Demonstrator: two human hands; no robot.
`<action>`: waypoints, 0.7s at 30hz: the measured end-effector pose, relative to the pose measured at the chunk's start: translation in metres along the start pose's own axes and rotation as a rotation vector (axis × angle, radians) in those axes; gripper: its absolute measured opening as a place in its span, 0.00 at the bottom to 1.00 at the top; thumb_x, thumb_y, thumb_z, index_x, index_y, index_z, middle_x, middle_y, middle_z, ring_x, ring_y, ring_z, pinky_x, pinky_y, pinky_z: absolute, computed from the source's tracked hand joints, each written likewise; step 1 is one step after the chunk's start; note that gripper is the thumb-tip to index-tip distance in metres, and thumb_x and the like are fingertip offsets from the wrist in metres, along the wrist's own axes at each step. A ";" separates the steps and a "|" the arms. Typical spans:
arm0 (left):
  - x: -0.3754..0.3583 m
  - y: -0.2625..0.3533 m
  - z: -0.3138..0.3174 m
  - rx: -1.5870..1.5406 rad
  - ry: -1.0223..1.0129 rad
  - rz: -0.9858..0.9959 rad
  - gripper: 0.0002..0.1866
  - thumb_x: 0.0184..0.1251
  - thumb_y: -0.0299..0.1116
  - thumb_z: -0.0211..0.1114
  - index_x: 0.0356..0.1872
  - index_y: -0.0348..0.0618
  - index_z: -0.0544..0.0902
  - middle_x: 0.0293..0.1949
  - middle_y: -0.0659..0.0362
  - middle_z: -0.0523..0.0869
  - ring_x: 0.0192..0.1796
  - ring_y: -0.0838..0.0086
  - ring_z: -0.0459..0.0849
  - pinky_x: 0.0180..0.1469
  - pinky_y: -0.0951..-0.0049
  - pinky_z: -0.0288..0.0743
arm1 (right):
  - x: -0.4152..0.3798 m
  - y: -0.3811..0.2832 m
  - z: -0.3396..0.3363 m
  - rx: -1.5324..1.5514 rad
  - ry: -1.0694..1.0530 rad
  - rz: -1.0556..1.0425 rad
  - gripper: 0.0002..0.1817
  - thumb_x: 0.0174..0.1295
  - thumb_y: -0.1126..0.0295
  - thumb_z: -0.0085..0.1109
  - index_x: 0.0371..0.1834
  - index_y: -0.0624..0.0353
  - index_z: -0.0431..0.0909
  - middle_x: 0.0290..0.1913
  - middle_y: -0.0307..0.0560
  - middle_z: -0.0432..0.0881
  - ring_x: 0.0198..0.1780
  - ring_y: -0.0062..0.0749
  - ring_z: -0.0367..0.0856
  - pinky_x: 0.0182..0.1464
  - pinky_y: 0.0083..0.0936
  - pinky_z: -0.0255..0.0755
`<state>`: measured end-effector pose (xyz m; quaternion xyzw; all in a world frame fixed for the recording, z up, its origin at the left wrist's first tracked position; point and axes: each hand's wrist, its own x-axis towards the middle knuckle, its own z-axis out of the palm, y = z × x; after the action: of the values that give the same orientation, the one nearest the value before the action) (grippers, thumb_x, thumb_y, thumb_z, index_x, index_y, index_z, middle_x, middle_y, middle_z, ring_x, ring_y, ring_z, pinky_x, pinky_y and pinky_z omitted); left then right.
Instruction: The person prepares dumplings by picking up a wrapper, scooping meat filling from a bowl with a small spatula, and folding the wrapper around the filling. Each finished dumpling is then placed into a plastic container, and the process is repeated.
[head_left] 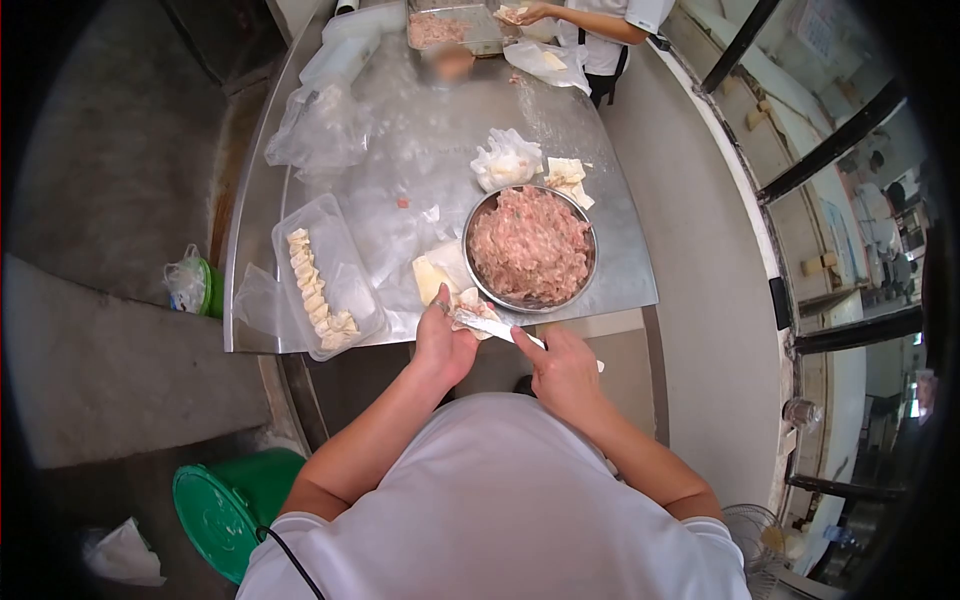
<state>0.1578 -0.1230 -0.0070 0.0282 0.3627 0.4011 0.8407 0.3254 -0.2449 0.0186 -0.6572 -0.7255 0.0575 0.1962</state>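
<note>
Wrapper point(468, 299) at the near edge of the steel surface point(430, 130) — cradled in the loosely curled left hand point(445, 343), under the blade of a white spreader point(488, 323) gripped in the right hand point(565, 370), fingers wrapped round the handle. Just beyond: metal bowl point(597, 258) heaped with minced meat point(530, 245). At left — plastic container point(366, 322) with a row of folded dumplings point(311, 287).

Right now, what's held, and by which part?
Left hand: pale, thin dough wrapper, by its edge. Right hand: long, flat white spreader, by its handle end.
</note>
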 end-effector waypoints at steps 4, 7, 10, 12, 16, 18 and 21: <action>-0.006 0.011 0.007 0.046 -0.122 0.072 0.29 0.88 0.50 0.40 0.72 0.34 0.65 0.65 0.48 0.77 0.66 0.59 0.78 0.74 0.53 0.68 | 0.004 -0.004 -0.001 0.078 -0.007 0.080 0.28 0.56 0.79 0.63 0.62 0.44 0.87 0.36 0.46 0.75 0.37 0.41 0.79 0.39 0.38 0.75; -0.020 0.039 0.010 -0.023 -0.355 -0.033 0.30 0.87 0.49 0.43 0.72 0.32 0.65 0.69 0.46 0.75 0.71 0.58 0.75 0.77 0.53 0.64 | 0.009 -0.007 -0.005 0.472 -0.036 0.276 0.24 0.65 0.79 0.62 0.64 0.46 0.85 0.34 0.45 0.75 0.35 0.35 0.76 0.40 0.31 0.73; -0.020 0.068 -0.006 0.224 -0.434 -0.043 0.25 0.80 0.39 0.52 0.68 0.27 0.70 0.61 0.42 0.82 0.64 0.55 0.83 0.67 0.55 0.76 | 0.016 -0.009 -0.011 0.748 -0.070 0.351 0.23 0.71 0.78 0.61 0.67 0.47 0.84 0.34 0.43 0.75 0.34 0.30 0.73 0.42 0.25 0.70; -0.008 0.079 -0.022 0.773 -0.363 0.047 0.21 0.78 0.32 0.54 0.64 0.27 0.75 0.54 0.44 0.87 0.55 0.57 0.89 0.60 0.60 0.83 | 0.022 -0.012 -0.013 0.774 -0.086 0.313 0.22 0.71 0.78 0.60 0.67 0.45 0.84 0.34 0.43 0.76 0.34 0.29 0.73 0.42 0.24 0.70; -0.036 0.086 0.013 1.354 -0.307 0.177 0.16 0.63 0.22 0.72 0.51 0.33 0.83 0.39 0.56 0.90 0.41 0.72 0.88 0.47 0.70 0.84 | 0.028 -0.021 -0.024 0.589 -0.116 0.182 0.21 0.69 0.76 0.62 0.63 0.43 0.87 0.33 0.46 0.77 0.35 0.39 0.79 0.42 0.31 0.74; -0.034 0.092 0.007 1.417 -0.343 0.313 0.16 0.55 0.23 0.81 0.44 0.37 0.85 0.37 0.61 0.89 0.37 0.79 0.85 0.43 0.72 0.81 | 0.034 -0.027 -0.033 0.470 -0.128 0.117 0.20 0.67 0.75 0.63 0.60 0.42 0.88 0.33 0.47 0.78 0.36 0.43 0.81 0.41 0.36 0.76; -0.034 0.096 0.002 1.543 -0.447 0.491 0.15 0.55 0.24 0.82 0.41 0.38 0.86 0.36 0.62 0.89 0.36 0.81 0.85 0.42 0.74 0.80 | 0.043 -0.031 -0.057 0.312 -0.164 0.051 0.19 0.65 0.76 0.62 0.57 0.42 0.89 0.33 0.47 0.79 0.36 0.45 0.82 0.40 0.39 0.76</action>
<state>0.0821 -0.0817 0.0465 0.7523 0.3437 0.1970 0.5264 0.3143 -0.2166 0.0908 -0.6301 -0.7045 0.2274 0.2345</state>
